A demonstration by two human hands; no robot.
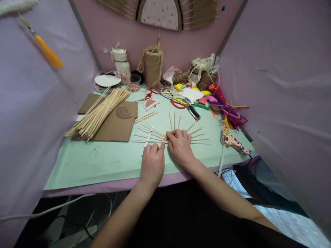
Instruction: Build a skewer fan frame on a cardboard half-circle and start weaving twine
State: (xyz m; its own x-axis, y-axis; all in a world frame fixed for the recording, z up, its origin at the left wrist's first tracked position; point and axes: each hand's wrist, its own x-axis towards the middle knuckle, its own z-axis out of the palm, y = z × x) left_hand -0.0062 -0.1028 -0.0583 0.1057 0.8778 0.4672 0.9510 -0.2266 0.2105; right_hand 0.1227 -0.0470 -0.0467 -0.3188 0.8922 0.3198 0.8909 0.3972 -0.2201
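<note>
Thin wooden sticks [198, 130] spread out in a fan on the table around a small centre piece. My right hand [181, 146] lies over the middle of this fan, its thumb and fingertips pressed together at the centre and hiding most of it. Just to the left, my left hand [153, 162] has curled fingers, with the index fingertip against the fan's lower centre edge. A narrow white strip with red marks [149, 136] slants across the left sticks, its lower end close to my left fingers; whether they touch it is unclear.
A bundle of sticks [103, 112] and a clear protractor [124, 112] rest on cardboard [121, 132] at left. Behind are orange-handled scissors [178, 104], pliers [192, 110] and a twine spool [153, 67]. A patterned glue gun [234, 142] lies right, near pipe cleaners [230, 110].
</note>
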